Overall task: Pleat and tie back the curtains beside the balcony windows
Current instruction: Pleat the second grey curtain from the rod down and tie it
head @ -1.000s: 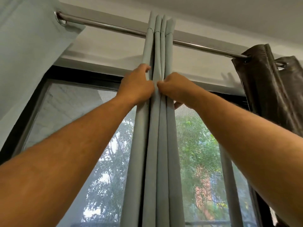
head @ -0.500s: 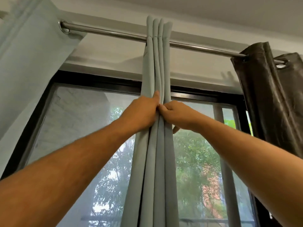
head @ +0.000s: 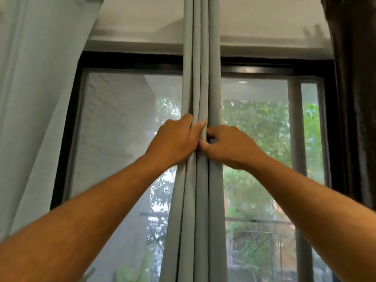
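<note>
Fingers of the left hand curled round the left side of the pleated grey-green curtain, the thumb laid across the front folds and the other tips tucked out of sight behind the cloth. Beside it, the right hand pinched one middle fold between thumb and bent forefinger, the two hands touching at the thumbs. Both forearms reached up from the near corners of the view to meet at the bundle.

That curtain hung straight down the middle of the view as a narrow column of several tight vertical folds, running off the top and bottom edges, and it hid the centre of the window behind it.

Farther out, a black window frame enclosed the glass, with a pale building wall showing on the left and green trees and a balcony railing on the right. Another panel of pale grey-green curtain draped loosely down the far left side. At the right edge hung a dark brown curtain, covering that side of the frame. Above the frame ran a white wall band.
</note>
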